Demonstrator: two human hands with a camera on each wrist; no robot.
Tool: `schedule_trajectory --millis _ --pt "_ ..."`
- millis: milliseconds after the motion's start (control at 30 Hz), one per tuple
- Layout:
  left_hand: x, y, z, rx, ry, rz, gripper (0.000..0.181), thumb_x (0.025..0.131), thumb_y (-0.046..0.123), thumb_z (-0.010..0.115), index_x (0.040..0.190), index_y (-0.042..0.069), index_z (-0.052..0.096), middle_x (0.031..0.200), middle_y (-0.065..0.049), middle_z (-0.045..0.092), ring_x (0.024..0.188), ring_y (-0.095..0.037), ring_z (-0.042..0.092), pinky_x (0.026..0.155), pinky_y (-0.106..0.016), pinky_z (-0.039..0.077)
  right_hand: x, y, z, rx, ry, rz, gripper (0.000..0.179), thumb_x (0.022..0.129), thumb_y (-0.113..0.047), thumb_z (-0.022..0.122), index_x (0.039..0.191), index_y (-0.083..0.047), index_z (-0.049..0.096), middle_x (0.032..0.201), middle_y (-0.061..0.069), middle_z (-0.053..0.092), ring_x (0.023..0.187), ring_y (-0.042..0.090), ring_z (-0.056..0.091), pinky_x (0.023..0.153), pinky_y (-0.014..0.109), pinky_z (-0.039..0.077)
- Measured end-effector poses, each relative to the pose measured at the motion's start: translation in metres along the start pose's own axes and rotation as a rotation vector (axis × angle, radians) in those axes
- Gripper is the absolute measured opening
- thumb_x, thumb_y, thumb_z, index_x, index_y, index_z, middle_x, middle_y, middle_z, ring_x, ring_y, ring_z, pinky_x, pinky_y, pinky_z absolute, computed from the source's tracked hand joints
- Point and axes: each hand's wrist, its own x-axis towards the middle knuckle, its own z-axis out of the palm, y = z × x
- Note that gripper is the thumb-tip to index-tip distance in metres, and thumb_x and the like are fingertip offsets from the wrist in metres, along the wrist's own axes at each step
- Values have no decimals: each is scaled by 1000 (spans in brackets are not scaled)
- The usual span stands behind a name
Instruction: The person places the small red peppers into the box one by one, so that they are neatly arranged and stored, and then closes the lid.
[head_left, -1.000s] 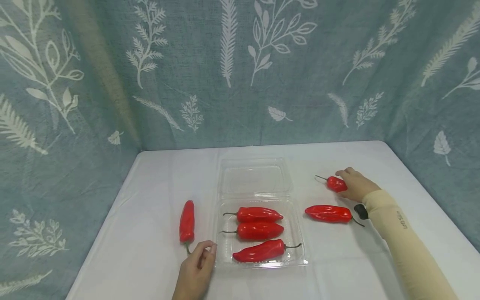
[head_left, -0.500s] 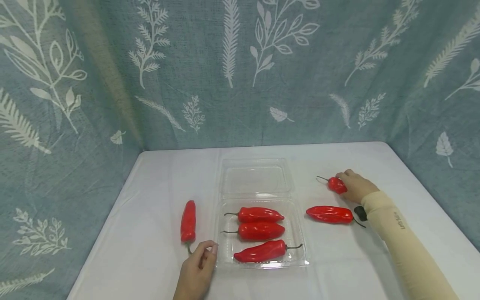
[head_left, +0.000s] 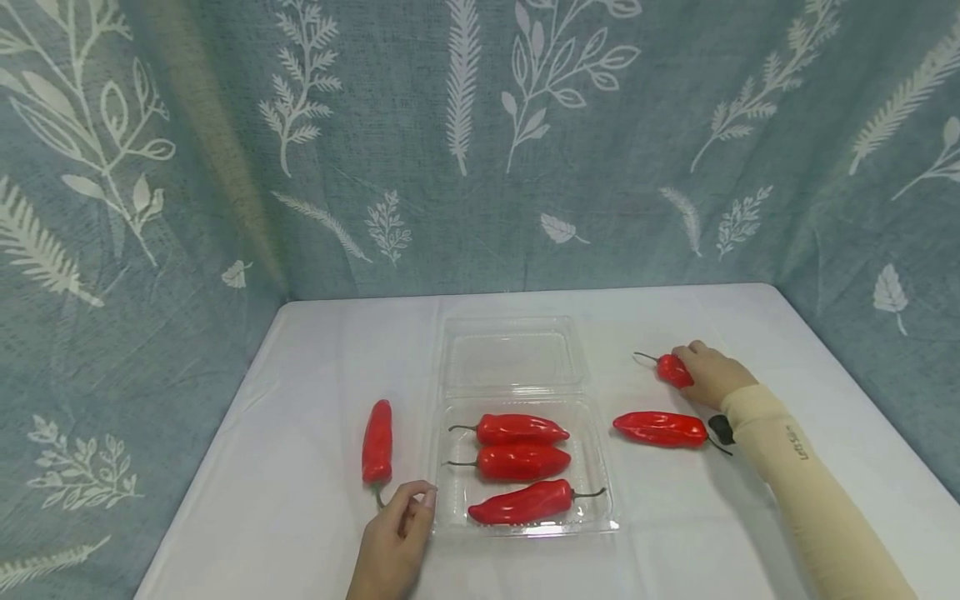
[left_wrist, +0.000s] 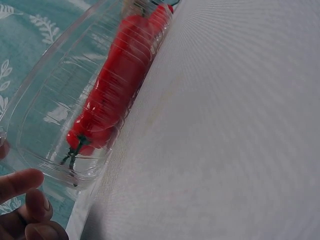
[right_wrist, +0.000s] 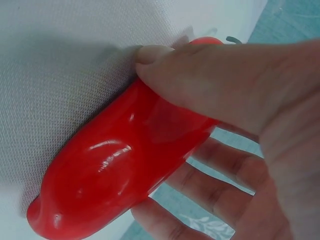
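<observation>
My right hand (head_left: 712, 374) grips a red chili pepper (head_left: 675, 371) on the table's right side. In the right wrist view the thumb lies across this glossy red chili pepper (right_wrist: 105, 160), with the other fingers along its opposite side. Its thin stem points left in the head view. My left hand (head_left: 395, 533) rests with loosely bent fingers at the left edge of an open clear plastic container (head_left: 596, 500). The left wrist view has its fingertips (left_wrist: 30, 180) by the container's corner; contact is hard to tell. Three red chili peppers (head_left: 522, 462) lie inside the container.
A loose chili pepper (head_left: 377, 446) lies left of the container, its stem near my left hand. Another chili pepper (head_left: 660, 428) lies right of it, beside my right wrist. The container's lid (head_left: 513, 354) is folded back. A patterned curtain (head_left: 480, 225) hangs behind the white table.
My right hand's fingers have settled closer around the chili pepper. The left hand and the other peppers stay put; the whole head view has shifted very slightly.
</observation>
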Motion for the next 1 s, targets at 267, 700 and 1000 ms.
schedule_trajectory --millis 267,700,1000 --pt "1 -1 -1 -6 -2 -16 25 97 36 54 110 17 62 71 4 50 63 -8 46 58 -21 39 2 0 -1 -10 -10 -16 63 80 -13 75 134 3 46 121 26 53 110 42 53 91 57 45" --pt "-1 0 0 -10 -18 -23 27 97 38 53 112 16 61 72 4 51 64 -9 47 58 -20 40 -5 -10 -12 -10 43 -61 62 79 -11 75 134 1 47 122 25 54 111 42 53 90 56 46" --pt "-1 3 -1 2 -23 -20 27 97 37 53 112 16 61 72 4 51 64 -8 46 58 -20 39 -15 -39 -34 -46 141 -207 62 75 -9 80 129 0 51 117 21 58 104 37 58 85 50 51"
